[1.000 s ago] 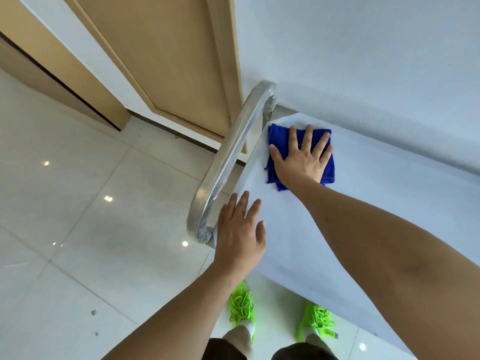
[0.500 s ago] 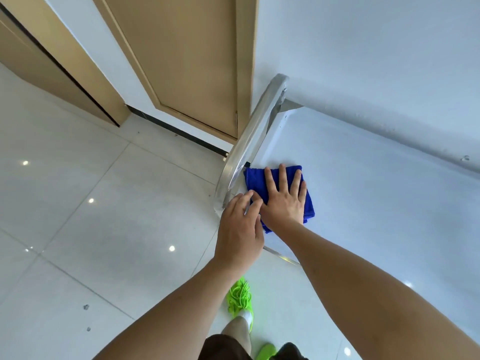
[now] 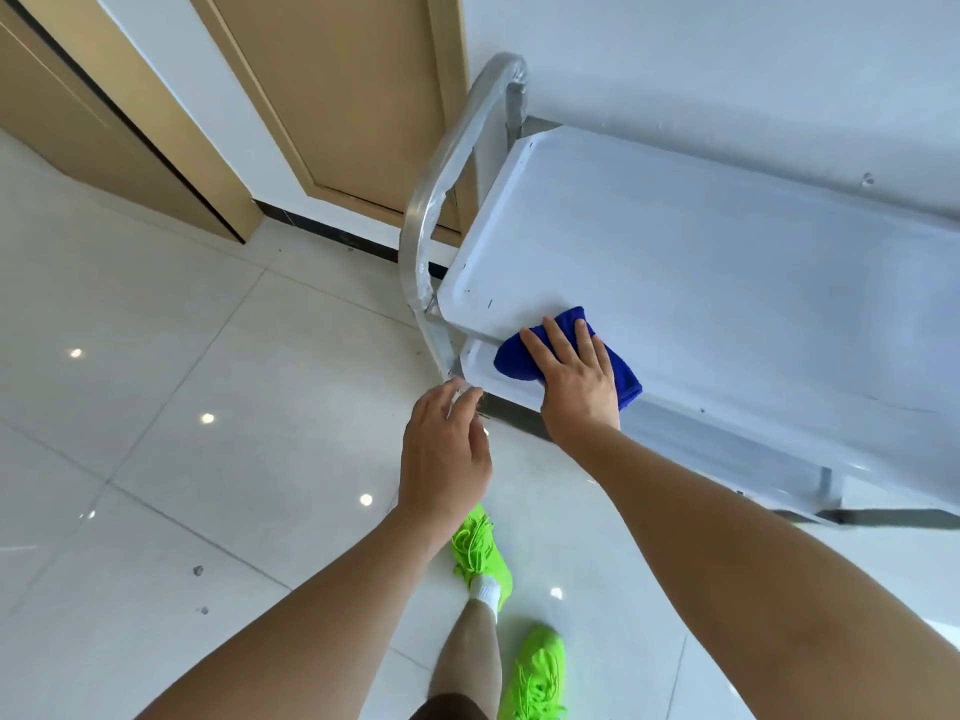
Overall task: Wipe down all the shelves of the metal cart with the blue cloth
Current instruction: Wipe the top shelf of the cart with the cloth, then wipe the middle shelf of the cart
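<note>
The blue cloth (image 3: 524, 356) lies folded at the near edge of the cart's top shelf (image 3: 701, 262), at about 7 o'clock on that surface. Its long axis runs from 10 o'clock to 4 o'clock in the view, and its rounded left end overhangs the shelf rim.

The right hand (image 3: 574, 379) lies flat on the cloth, palm down, fingers extended and slightly spread toward 11 o'clock. It presses the cloth and does not grip it.

The left hand (image 3: 444, 454) hangs in the air at 8 o'clock from the cloth, fingers loosely curled and part open, blurred at the tips. It holds nothing, and its fingertips are close to the cart's corner post.

The top shelf is a white tray with a raised rim. A 2nd shelf (image 3: 480, 368) shows just below the cloth. A curved metal handle (image 3: 452, 174) rises at the cart's left end, at 10 o'clock from the cloth.

The cart stands against a white wall (image 3: 727, 59). A tan wooden door (image 3: 353, 96) is at 11 o'clock. The floor (image 3: 182, 381) is glossy pale tile with light reflections. 2 bright green shoes (image 3: 480, 553) show at 6 o'clock.
</note>
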### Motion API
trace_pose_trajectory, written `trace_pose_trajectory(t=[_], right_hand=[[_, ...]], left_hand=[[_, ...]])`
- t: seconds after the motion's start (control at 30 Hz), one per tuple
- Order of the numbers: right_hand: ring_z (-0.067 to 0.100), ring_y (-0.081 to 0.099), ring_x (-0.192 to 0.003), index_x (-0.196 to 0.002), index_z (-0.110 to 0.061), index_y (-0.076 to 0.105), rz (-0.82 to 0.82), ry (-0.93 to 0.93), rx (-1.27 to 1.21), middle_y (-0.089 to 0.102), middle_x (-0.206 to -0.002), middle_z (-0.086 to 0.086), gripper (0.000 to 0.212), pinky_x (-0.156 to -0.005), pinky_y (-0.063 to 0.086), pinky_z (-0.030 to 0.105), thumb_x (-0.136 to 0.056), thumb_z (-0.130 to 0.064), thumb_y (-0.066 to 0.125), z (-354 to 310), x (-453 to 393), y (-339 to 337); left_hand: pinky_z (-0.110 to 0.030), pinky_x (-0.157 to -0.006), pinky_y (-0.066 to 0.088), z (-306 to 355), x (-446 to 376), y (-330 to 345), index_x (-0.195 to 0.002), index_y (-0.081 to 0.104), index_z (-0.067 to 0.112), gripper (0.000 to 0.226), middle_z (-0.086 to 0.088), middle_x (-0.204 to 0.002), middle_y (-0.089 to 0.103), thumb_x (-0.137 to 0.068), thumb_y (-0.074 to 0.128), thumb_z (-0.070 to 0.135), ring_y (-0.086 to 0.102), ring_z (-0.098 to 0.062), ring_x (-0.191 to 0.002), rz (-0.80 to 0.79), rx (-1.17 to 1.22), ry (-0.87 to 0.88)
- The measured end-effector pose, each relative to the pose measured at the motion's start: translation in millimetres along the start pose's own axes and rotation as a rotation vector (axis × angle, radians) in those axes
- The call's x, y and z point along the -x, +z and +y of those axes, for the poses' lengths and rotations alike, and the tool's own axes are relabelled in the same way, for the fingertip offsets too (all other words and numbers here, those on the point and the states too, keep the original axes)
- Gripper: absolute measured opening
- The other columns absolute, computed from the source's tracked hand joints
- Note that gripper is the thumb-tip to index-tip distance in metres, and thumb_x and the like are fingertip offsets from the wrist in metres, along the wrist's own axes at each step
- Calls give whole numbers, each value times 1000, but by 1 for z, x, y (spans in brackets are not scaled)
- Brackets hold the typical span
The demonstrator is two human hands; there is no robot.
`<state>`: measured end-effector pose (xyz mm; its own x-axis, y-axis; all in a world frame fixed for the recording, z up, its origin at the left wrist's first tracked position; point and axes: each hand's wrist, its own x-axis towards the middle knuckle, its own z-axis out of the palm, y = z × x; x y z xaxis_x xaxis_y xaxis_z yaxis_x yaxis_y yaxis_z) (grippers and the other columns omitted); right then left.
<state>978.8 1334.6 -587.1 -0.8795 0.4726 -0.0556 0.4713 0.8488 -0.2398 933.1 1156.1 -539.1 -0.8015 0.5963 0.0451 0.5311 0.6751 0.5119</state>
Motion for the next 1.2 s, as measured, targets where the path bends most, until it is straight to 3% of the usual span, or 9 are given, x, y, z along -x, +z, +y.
trace_pose_trajectory(t=[0.2, 0.33, 0.43, 0.57, 0.77, 0.9, 0.97, 1.1, 1.2], right_hand=[[41, 16, -153, -151, -20, 46, 190, 24, -156, 34, -162, 7, 77, -126, 6, 48, -83, 15, 60, -1, 44, 7], [45, 31, -147, -140, -8, 58, 310, 36, -302, 47, -153, 15, 69, -117, 31, 58, -78, 22, 61, -11, 76, 40], [44, 34, -146, -141, -7, 57, 256, 104, -387, 46, -153, 15, 62, -109, 42, 59, -85, 19, 60, -15, 87, 76], [43, 33, -147, -145, -8, 53, 220, 185, -412, 43, -156, 14, 57, -109, 42, 58, -92, 13, 59, -15, 81, 112], [41, 32, -148, -148, -11, 49, 293, 221, -408, 42, -157, 13, 58, -107, 44, 59, -94, 10, 57, -10, 37, 134], [42, 34, -146, -149, -12, 48, 453, 178, -362, 41, -156, 20, 50, -103, 47, 60, -101, -10, 59, -2, 1, 144], [41, 31, -147, -154, -15, 40, 366, 167, -310, 36, -159, 21, 54, -110, 42, 57, -103, -26, 56, 4, -17, 160], [31, 17, -153, -159, -27, 27, -63, 70, -81, 25, -166, 7, 60, -124, 14, 44, -105, -52, 36, 26, -41, 213], [30, 7, -155, -160, -32, 17, -32, 30, 58, 19, -168, 2, 67, -125, 5, 46, -101, -63, 22, 39, -47, 247]], left_hand=[[-41, -105, 40, -6, 30, 24, -127, 59, 10, 38, -14, -135, 56, -89, 57, 9, 46, -30, -128, -43, -17, 8], [-42, -104, 41, -27, 30, 39, -125, 59, 10, 38, -15, -134, 57, -87, 61, 9, 49, -31, -126, -60, -52, 57], [-42, -104, 41, -56, 22, 54, -126, 60, 8, 38, -17, -134, 57, -88, 62, 10, 49, -32, -126, -78, -98, 71], [-44, -105, 41, -90, 12, 73, -127, 60, 6, 39, -18, -135, 55, -88, 61, 11, 47, -34, -127, -100, -111, 71], [-42, -107, 39, -121, -3, 94, -130, 57, 8, 40, -17, -138, 53, -90, 57, 13, 44, -32, -131, -98, -65, 85], [-39, -107, 41, -132, -39, 111, -127, 59, 7, 37, -15, -135, 56, -91, 55, 10, 47, -29, -129, -16, -8, 153], [-37, -105, 43, -134, -63, 127, -126, 60, 5, 35, -14, -132, 59, -91, 56, 10, 50, -29, -126, 51, 43, 229], [-38, -105, 44, -140, -103, 171, -130, 57, 8, 37, -11, -136, 57, -94, 55, 18, 49, -25, -129, 106, 145, 298], [-38, -111, 38, -153, -127, 202, -134, 54, 11, 41, -10, -145, 49, -95, 54, 22, 42, -23, -136, 107, 152, 328]])
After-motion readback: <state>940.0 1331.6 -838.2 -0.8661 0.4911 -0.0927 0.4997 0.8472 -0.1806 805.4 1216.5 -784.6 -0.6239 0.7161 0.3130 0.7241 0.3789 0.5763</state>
